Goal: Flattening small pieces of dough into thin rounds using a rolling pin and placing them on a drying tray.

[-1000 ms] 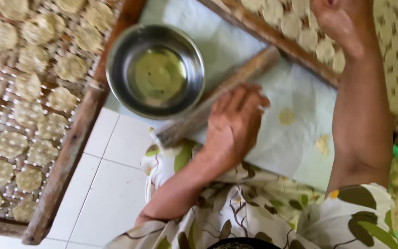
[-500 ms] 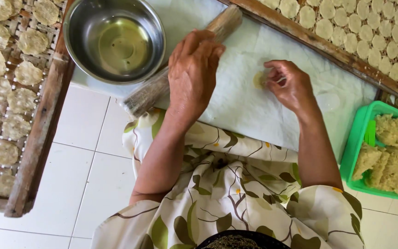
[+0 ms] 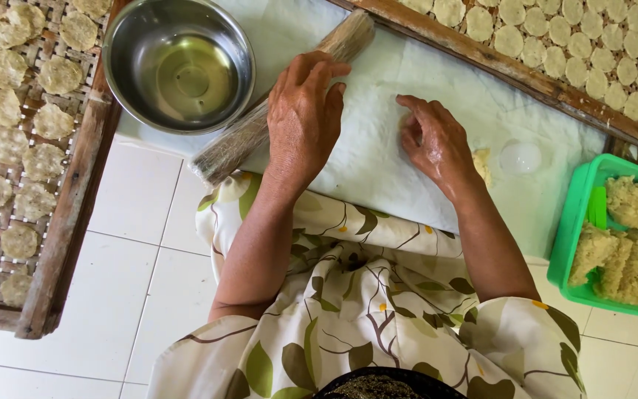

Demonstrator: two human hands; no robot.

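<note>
Rolling pin (image 3: 275, 111), wooden, slanted across white cloth (image 3: 378, 170) on tiled floor, beside steel bowl (image 3: 179, 63) of liquid. Left hand (image 3: 300, 122) flat on pin, fingers straight and together. Right hand (image 3: 433, 144) on cloth, fingers spread, dough bit (image 3: 483, 164) touching. Green tub (image 3: 581, 214) of dough at right; woven trays (image 3: 75, 222) of flat discs at both sides.

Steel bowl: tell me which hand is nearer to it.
Left. The left hand rests on the wooden rolling pin that lies just beside the steel bowl. The right hand presses on the white cloth, farther off toward the green tub.
</note>
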